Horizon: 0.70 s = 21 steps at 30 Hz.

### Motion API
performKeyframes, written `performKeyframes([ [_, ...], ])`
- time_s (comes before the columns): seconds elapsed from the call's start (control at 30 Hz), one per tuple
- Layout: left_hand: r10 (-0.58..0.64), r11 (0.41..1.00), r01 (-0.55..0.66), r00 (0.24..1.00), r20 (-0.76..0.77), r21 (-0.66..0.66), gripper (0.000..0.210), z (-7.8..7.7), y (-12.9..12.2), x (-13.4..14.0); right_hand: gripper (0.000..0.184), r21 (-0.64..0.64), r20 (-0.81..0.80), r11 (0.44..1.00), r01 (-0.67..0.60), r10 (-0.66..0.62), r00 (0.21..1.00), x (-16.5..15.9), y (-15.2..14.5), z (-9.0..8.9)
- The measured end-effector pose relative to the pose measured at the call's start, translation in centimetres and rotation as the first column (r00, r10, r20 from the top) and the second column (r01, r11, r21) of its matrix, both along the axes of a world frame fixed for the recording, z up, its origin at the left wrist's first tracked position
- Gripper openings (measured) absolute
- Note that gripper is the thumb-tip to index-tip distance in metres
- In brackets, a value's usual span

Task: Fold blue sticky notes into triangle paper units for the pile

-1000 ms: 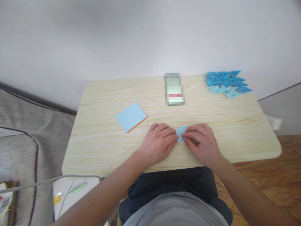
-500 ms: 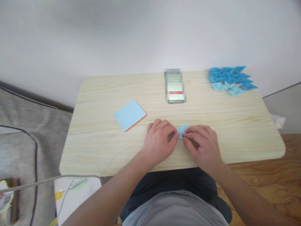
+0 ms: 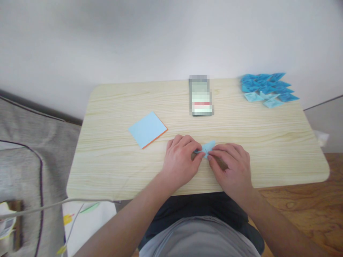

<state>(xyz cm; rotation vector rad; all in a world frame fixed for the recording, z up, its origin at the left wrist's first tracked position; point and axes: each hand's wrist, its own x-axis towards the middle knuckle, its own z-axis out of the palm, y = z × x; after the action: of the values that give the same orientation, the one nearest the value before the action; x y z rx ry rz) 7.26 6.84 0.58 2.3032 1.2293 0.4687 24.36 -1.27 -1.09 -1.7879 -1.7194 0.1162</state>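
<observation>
A small light blue folded paper is pinched between my two hands, low over the table's front half. My left hand grips its left side between thumb and fingers. On the right side, my right hand holds it with thumb and fingertips. My fingers hide part of the folds. To the left of my hands lies a stack of square paper, light blue on top with an orange edge beneath. Several folded blue paper pieces sit in a cluster at the back right, some darker, some paler.
A phone with a blurred screen lies at the back middle of the wooden table. Behind it rises a white wall. A grey cable crosses near the front left corner, above a white surface.
The view has shifted slightly. My hands stay in nearly the same place, and the folded paper between them looks slightly more spread.
</observation>
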Motion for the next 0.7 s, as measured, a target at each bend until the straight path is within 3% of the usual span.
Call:
performKeyframes([
  [0.43,-0.017,1.0,0.017,0.999,0.033,0.015,0.009,-0.17,0.21,-0.13,0.02,-0.041,-0.019,0.997,-0.063,0.062,0.998,0.65,-0.64,0.07],
  [0.7,-0.024,0.999,0.024,1.0,-0.001,0.023,0.011,-0.02,0.22,-0.17,0.01,-0.041,0.007,0.999,-0.009,0.009,1.0,0.16,-0.29,-0.08],
])
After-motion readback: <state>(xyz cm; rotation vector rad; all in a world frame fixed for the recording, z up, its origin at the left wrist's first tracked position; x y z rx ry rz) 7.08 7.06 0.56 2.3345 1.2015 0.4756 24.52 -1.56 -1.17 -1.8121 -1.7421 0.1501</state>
